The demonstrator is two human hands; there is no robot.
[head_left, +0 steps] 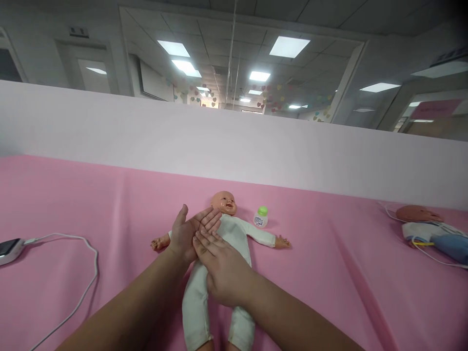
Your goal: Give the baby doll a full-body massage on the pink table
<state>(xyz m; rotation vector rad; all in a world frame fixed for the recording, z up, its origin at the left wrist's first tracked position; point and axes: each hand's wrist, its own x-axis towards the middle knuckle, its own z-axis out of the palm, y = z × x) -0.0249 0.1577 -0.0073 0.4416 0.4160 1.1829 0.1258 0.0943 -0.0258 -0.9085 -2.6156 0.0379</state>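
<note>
Over the torso of a baby doll [239, 239] in a white cloth suit, my two hands meet. My left hand [192, 231] is turned palm up, its fingers stretched out and its thumb apart. My right hand [224, 263] lies palm down, its flat fingers resting on the left palm. Neither hand shows anything held. The doll is on its back with its head toward the wall and both arms spread; my hands hide part of its chest and belly. Beside its head stands a small clear bottle [261, 219] with a green cap.
A pink sheet [310, 273] covers the table, up to a low white wall [234, 141] with windows above. At the left lies a white device [10, 251] with a dark screen and a white cable [95, 258]. Another doll [419, 214] with tubing and blue cloth lies far right.
</note>
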